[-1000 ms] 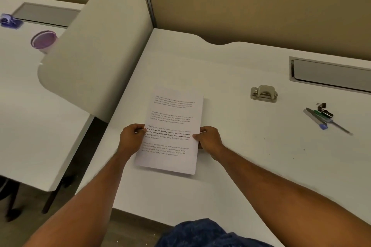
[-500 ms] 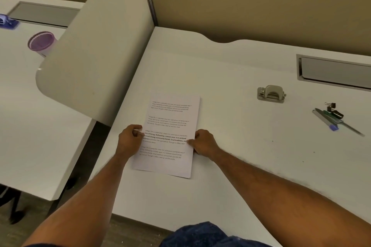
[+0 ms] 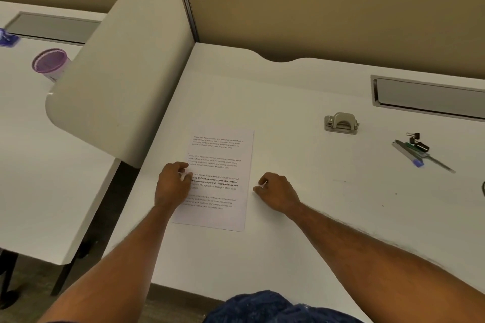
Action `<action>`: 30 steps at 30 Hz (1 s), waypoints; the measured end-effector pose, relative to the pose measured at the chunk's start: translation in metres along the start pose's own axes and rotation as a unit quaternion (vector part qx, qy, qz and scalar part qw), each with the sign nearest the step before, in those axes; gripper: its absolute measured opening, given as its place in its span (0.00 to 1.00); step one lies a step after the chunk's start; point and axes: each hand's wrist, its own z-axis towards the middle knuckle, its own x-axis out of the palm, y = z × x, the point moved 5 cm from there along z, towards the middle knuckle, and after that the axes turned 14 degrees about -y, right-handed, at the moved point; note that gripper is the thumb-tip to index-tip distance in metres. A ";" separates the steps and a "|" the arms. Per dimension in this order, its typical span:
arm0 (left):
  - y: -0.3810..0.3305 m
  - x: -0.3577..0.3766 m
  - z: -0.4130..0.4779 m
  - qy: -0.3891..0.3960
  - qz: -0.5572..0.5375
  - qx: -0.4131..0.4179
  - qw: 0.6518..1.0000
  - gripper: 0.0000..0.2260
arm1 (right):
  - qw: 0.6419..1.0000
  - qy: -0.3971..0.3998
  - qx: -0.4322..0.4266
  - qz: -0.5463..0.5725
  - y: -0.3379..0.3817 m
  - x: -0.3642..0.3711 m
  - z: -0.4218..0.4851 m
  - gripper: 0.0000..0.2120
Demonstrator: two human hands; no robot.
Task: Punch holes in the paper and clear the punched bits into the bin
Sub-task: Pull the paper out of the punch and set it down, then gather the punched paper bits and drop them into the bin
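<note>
A printed sheet of paper (image 3: 223,155) is lying flat on the white worktop (image 3: 301,231), near its left side and just beside the foot of the curved divider panel (image 3: 126,102). The left hand (image 3: 172,187) is resting on the sheet's left edge with its fingers (image 3: 186,176) curled over the text, though I cannot tell whether they are pinching the paper or only lying on it. The right hand (image 3: 278,193) is sitting on the worktop just beside the sheet's right edge, its fingers curled in and holding nothing, the nearest fingertip almost at the paper's margin. The grey hole punch (image 3: 341,123) is standing well apart from both hands, further back and to the right, untouched. Beyond it, a small cluster of stationery (image 3: 417,151) is lying loose near a recessed grey cable flap (image 3: 430,97); it includes a black binder clip and what look like pens. On the neighbouring desk past the divider, a purple mesh cup (image 3: 49,63) is standing upright. Blue cloth (image 3: 262,307) is showing at the bottom edge.
</note>
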 end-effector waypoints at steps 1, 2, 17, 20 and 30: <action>-0.008 0.003 -0.004 -0.001 -0.004 0.022 1.000 0.15 | 1.000 0.004 -0.006 0.005 -0.004 -0.002 -0.002 0.10; -0.016 0.007 -0.008 0.000 -0.006 0.044 0.999 0.16 | 1.000 0.009 -0.014 0.011 -0.007 -0.005 -0.003 0.09; -0.110 0.082 -0.078 0.070 0.052 0.240 0.967 0.25 | 0.994 -0.073 -0.081 -0.002 -0.098 -0.088 -0.040 0.11; -0.126 0.098 -0.091 0.085 0.052 0.243 0.965 0.25 | 0.993 -0.099 -0.068 -0.015 -0.132 -0.111 -0.046 0.12; -0.160 0.154 -0.140 0.141 0.074 0.248 0.955 0.29 | 0.980 -0.200 -0.010 0.009 -0.237 -0.184 -0.060 0.11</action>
